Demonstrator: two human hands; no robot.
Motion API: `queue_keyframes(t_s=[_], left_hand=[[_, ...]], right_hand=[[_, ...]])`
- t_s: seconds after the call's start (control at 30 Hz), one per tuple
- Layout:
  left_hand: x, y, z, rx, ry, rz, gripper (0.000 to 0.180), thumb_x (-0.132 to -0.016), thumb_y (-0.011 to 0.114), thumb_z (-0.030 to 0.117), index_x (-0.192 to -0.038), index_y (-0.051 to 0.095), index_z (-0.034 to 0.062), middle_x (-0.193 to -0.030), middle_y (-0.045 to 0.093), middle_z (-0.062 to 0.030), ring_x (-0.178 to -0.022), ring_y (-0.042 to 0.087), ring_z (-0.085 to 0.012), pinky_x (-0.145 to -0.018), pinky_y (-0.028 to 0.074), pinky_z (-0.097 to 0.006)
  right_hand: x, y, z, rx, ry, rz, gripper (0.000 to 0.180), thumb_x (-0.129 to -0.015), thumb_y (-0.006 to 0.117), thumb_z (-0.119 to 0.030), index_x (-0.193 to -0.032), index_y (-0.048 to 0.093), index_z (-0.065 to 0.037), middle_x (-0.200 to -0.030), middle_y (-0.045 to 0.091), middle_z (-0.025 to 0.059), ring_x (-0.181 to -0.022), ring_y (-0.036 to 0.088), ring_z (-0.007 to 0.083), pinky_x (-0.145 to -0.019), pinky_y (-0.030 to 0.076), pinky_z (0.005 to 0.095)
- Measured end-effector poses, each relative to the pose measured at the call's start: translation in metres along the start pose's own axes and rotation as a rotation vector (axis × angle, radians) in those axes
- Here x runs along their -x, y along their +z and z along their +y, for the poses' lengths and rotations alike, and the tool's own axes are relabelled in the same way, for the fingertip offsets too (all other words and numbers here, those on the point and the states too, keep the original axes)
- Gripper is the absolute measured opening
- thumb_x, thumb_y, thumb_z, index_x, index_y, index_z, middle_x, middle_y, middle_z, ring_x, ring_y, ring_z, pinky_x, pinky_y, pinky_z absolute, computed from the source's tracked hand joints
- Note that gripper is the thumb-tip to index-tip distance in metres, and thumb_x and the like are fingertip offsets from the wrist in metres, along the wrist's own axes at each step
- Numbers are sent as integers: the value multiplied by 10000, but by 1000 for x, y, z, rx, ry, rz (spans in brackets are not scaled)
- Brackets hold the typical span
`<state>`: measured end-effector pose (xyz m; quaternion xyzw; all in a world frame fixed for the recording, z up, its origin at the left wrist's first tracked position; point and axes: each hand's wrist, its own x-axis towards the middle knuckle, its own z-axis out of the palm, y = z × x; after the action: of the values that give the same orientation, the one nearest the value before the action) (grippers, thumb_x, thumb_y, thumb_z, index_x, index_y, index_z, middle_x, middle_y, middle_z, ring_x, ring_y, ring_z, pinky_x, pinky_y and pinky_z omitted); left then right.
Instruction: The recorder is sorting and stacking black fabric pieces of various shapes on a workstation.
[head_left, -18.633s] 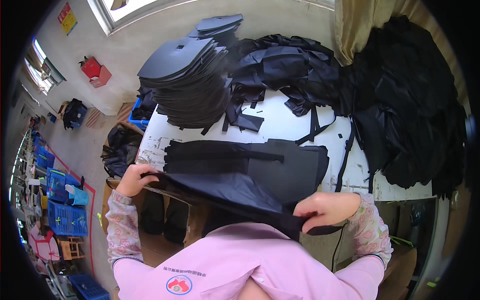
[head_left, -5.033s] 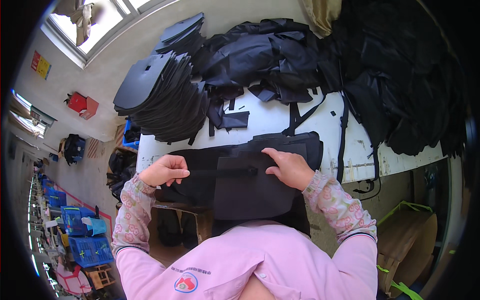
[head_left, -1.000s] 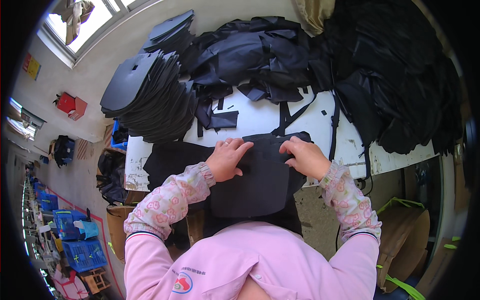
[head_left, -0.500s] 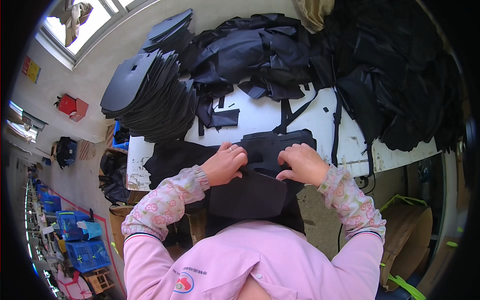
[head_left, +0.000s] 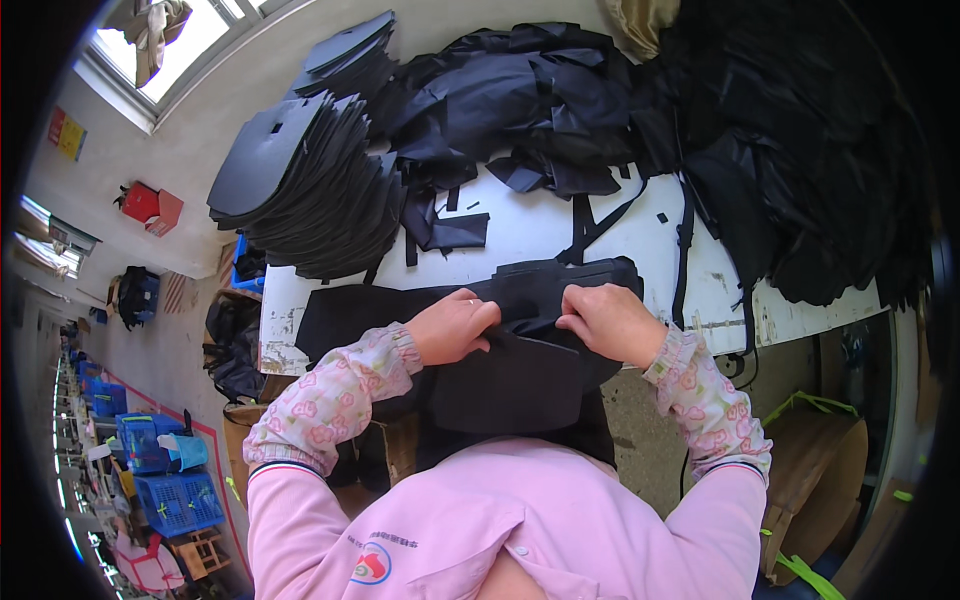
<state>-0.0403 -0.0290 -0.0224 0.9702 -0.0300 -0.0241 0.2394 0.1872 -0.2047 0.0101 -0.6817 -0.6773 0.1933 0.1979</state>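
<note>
A black fabric piece [head_left: 370, 308] lies across the near edge of the table and hangs down in front of me. On its lower part rests a stiff black panel [head_left: 508, 388] with rounded corners, near my body. My left hand [head_left: 455, 327] pinches the black fabric near the panel's upper left corner, fingers curled. To the right, my right hand [head_left: 608, 325] pinches the same fabric between thumb and fingers above the panel's upper right corner. Between the hands, the cloth is pulled up into a fold. Flat black layers [head_left: 600, 272] lie just beyond my fingers.
A tall stack of dark grey panels [head_left: 262, 165] stands at the table's left. Black fabric pieces [head_left: 500, 100] are heaped at the back, with more black material [head_left: 800, 190] piled right. Loose straps lie on the white table [head_left: 535, 225]. A cardboard box [head_left: 815, 470] stands lower right.
Both hands have closed in on the cloth, the right fingers tightening into a pinch. The fabric between them is now more folded and raised. The whole view has shifted slightly.
</note>
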Motion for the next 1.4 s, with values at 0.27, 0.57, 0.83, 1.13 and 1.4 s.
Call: queue_keyframes(t_s=[0.27, 0.57, 0.83, 1.13, 1.4], left_hand=[[-25, -22, -13, 347, -266, -149, 532, -729, 820, 102, -1139, 490, 26, -969, 666, -185, -986, 617, -398, -823, 490, -421], [-34, -28, -33, 668, -201, -211, 432, -729, 819, 60, -1077, 564, 35, -975, 662, -105, -949, 632, -231, -831, 483, -332], [-43, -7, 0, -83, -211, 310, 492, -723, 826, 182, -1130, 564, 99, -1106, 594, -93, -1076, 555, -319, -944, 402, -417], [-2, 4, 11, -181, -342, 366, 378, -765, 767, 155, -1081, 567, 108, -1037, 591, -88, -1049, 578, -295, -865, 416, -423], [117, -1, -26, 321, -630, 250, 263, -781, 593, -57, -1031, 556, 17, -883, 670, -142, -840, 685, -260, -716, 535, -354]], right_hand=[[1, -5, -4, -77, 6, 131, 172, -848, 698, -113, -952, 581, -41, -833, 665, 160, -794, 660, 365, -684, 525, 413], [4, -4, 15, -83, 41, 206, 209, -824, 713, -86, -977, 577, -46, -925, 671, 147, -853, 665, 358, -730, 540, 420], [1, -14, 20, 540, 162, 254, 194, -800, 695, -63, -963, 597, -27, -975, 645, 118, -983, 631, 321, -835, 505, 430], [4, 66, 1, 310, -297, -1, 769, -858, 667, -431, -1489, 384, -95, -1538, 368, 143, -1430, 338, 319, -1186, 254, 473], [6, 68, 2, 329, -279, -48, 779, -893, 616, -492, -1515, 346, -108, -1581, 303, 136, -1465, 272, 327, -1205, 199, 475]])
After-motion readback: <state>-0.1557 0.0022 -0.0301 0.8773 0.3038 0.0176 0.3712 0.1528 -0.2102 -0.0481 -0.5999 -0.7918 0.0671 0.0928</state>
